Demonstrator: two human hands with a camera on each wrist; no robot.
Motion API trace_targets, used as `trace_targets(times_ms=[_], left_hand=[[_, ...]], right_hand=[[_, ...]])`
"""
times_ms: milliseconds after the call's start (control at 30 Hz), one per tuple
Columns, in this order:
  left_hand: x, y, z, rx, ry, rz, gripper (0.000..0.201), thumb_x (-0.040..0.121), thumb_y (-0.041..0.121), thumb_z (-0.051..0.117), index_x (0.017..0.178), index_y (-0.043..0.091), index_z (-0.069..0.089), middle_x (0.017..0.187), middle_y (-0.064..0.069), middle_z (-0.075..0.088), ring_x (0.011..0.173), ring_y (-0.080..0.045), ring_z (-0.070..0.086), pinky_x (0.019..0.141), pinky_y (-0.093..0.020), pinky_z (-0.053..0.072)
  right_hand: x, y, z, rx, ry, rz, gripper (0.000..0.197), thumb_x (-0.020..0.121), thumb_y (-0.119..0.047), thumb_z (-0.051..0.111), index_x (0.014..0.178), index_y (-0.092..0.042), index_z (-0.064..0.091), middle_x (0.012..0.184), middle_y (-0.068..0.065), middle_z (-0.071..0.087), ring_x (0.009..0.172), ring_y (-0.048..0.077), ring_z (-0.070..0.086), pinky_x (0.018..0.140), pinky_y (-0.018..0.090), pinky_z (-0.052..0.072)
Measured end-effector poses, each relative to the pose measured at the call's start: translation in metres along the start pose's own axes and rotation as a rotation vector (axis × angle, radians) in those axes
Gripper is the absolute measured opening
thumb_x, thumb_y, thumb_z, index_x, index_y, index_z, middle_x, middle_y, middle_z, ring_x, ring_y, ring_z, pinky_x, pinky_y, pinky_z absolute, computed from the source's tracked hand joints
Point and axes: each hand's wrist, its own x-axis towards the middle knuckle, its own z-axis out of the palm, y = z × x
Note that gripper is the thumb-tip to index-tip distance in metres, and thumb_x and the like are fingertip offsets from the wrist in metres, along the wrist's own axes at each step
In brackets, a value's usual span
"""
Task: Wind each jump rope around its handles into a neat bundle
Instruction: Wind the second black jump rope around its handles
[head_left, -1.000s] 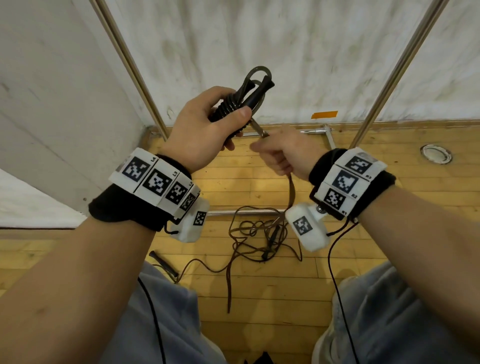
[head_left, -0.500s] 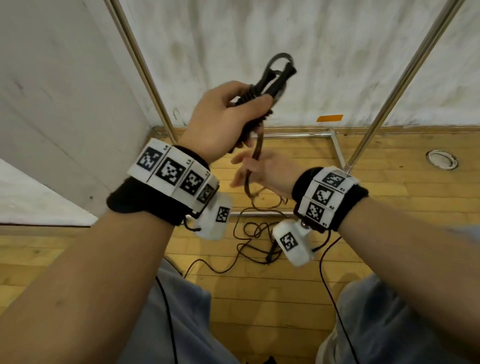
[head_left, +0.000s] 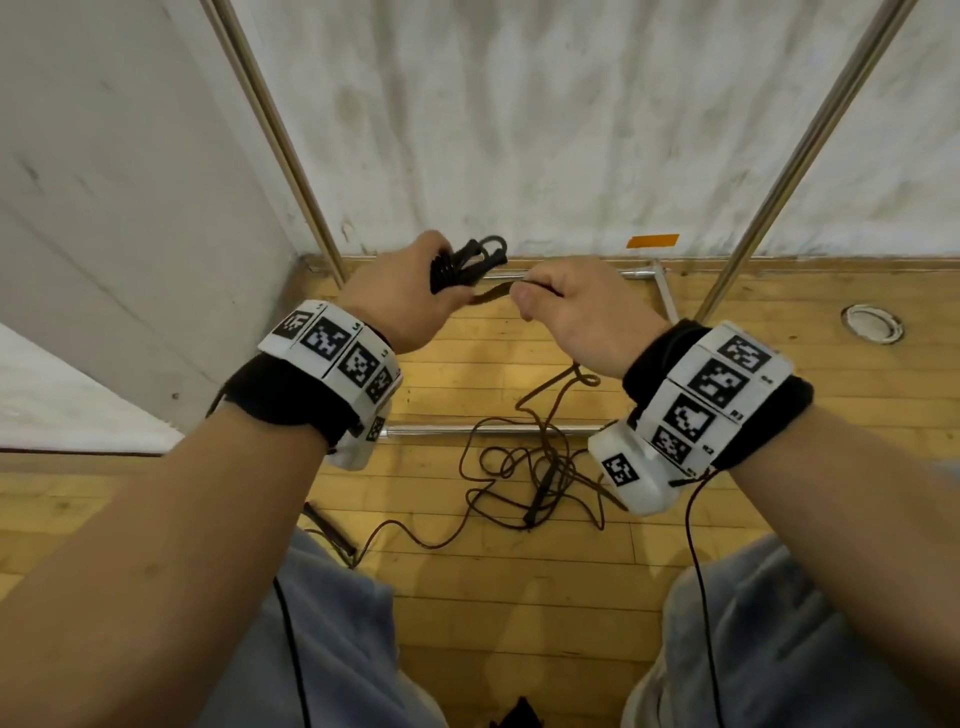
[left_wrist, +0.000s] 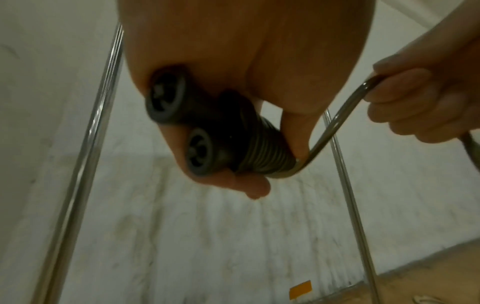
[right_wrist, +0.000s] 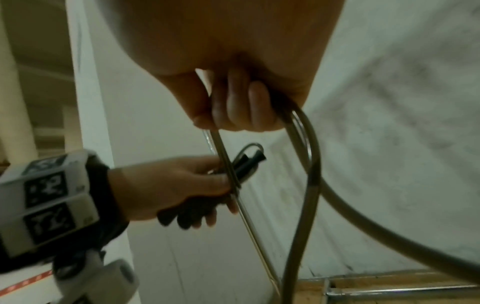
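Both hands raised over the wooden floor near its far edge by the wall. Left hand wrapped tight around two black handles held side by side, thumb pressing on the wound coils. Right hand just beside it, fingers curled around the brown rope, pinching it taut where it leaves the coils. From the right fist, rope dropping in a loose curve to the floor. Below, between the knees, a tangled second jump rope lying loose beside a metal frame bar. Farther off, toward the floor's far right, a small round floor fitting. On the wall base, an orange tape strip.
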Motion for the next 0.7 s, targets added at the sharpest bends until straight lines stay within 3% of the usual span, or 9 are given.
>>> trace_targets(times_ms=[100, 267, 467, 600, 700], left_hand=[[-0.002, 0.012, 0.007, -0.040, -0.144, 0.096, 0.040, 0.089, 0.042, 0.061, 0.124, 0.030, 0.048, 0.110, 0.002, 0.064, 0.091, -0.018, 0.059, 0.079, -0.035, 0.050], [-0.011, 0.033, 0.012, 0.017, -0.257, 0.225, 0.026, 0.086, 0.040, 0.064, 0.109, 0.031, 0.055, 0.086, 0.015, 0.057, 0.083, -0.012, 0.056, 0.069, -0.029, 0.041], [-0.020, 0.049, 0.021, 0.065, -0.177, 0.287, 0.020, 0.084, 0.048, 0.062, 0.091, 0.040, 0.046, 0.076, 0.016, 0.056, 0.073, -0.010, 0.056, 0.052, -0.024, 0.035], [-0.026, 0.054, 0.023, 0.017, -0.125, 0.299, 0.038, 0.072, 0.069, 0.061, 0.084, 0.033, 0.055, 0.071, 0.013, 0.060, 0.069, -0.011, 0.059, 0.058, -0.031, 0.048], [-0.030, 0.052, 0.024, 0.008, -0.052, 0.324, 0.031, 0.078, 0.060, 0.062, 0.084, 0.030, 0.058, 0.069, 0.011, 0.060, 0.068, -0.014, 0.059, 0.058, -0.032, 0.049]], right_hand=[[0.003, 0.002, -0.012, -0.044, 0.080, 0.000, 0.034, 0.097, -0.024, 0.044, 0.066, -0.015, 0.055, 0.051, -0.009, 0.039, 0.040, -0.001, 0.041, 0.042, 0.011, 0.030], [0.006, 0.010, -0.023, -0.149, 0.191, 0.017, 0.034, 0.098, -0.031, 0.043, 0.076, -0.012, 0.061, 0.060, -0.008, 0.047, 0.054, 0.006, 0.042, 0.051, 0.007, 0.033], [0.010, 0.017, -0.022, -0.156, 0.243, 0.076, 0.041, 0.097, -0.035, 0.044, 0.075, -0.007, 0.063, 0.056, -0.005, 0.045, 0.050, 0.008, 0.041, 0.048, 0.008, 0.033], [0.011, 0.017, -0.020, -0.123, 0.250, 0.109, 0.042, 0.096, -0.037, 0.045, 0.075, -0.005, 0.064, 0.054, -0.004, 0.045, 0.048, 0.009, 0.041, 0.044, 0.009, 0.032], [0.013, 0.018, -0.019, -0.117, 0.216, 0.139, 0.045, 0.096, -0.038, 0.044, 0.078, -0.002, 0.065, 0.051, -0.004, 0.042, 0.045, 0.008, 0.039, 0.041, 0.009, 0.032]])
